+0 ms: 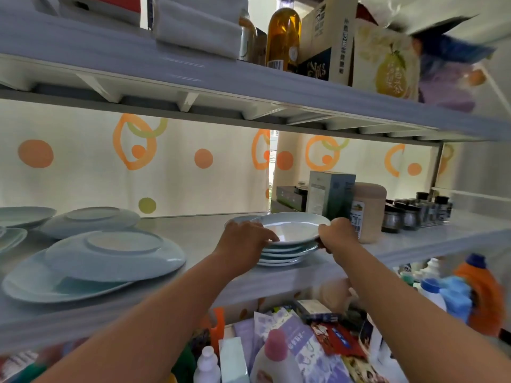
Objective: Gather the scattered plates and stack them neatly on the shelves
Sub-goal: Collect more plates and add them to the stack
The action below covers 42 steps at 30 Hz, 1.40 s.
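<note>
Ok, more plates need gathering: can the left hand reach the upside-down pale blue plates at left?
Probably yes: only bare white shelf separates the left hand from the upside-down pale blue plates, but it must first release the stack's top plate.

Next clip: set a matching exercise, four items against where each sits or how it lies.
Items: 1 top plate; 2 big left plate; 3 amber bottle; 4 orange jug.
States: A on the upper shelf; B upside down; C below the plate shelf; D held by left hand and right hand.
Pairs: 1-D, 2-B, 3-A, 4-C.
</note>
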Tool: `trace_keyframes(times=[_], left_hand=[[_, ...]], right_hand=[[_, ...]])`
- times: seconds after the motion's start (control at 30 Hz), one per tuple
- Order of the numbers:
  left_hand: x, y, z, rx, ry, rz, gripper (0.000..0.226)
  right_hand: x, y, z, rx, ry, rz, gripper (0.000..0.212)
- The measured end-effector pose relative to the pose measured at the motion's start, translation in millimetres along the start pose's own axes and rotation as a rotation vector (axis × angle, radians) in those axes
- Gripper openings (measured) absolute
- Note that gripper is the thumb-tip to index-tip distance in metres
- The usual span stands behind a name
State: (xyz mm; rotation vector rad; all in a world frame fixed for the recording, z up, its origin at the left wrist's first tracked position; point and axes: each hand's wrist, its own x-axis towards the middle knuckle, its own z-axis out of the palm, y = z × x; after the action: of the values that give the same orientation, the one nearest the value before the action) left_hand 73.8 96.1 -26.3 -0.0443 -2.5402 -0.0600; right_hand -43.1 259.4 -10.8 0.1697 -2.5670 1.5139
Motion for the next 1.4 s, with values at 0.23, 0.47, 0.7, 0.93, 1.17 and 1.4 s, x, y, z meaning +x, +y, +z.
trace_keyframes(times=[0.23,0.47,0.7,0.93,1.17,1.4], left_hand=[[2,-6,-2,-0.045,-0.052,-0.049,0.039],[-2,-8,-6,-0.123,0.025,-0.074,0.029],[-15,-19,-27,-0.195,0.124,-0.191,0.028],[-42,-65,-63,-0.057,0.163,-0.375,0.027],[-87,-139,-95,0.009,0.152,-0.619,0.025],[-113,-200,-123,0.04,0.084,-0.776,0.027]], right_hand=[[4,2,4,-0.164,-0.031,-0.104,0.036],[1,6,3,-0.333,0.047,-0.243,0.036],[-35,-36,27,-0.35,0.213,-0.648,0.026],[-63,-79,97,-0.199,-0.048,-0.739,0.023],[-89,-124,168,-0.11,-0.282,-0.872,0.023],[-94,-158,219,-0.262,-0.444,-1.09,0.033]])
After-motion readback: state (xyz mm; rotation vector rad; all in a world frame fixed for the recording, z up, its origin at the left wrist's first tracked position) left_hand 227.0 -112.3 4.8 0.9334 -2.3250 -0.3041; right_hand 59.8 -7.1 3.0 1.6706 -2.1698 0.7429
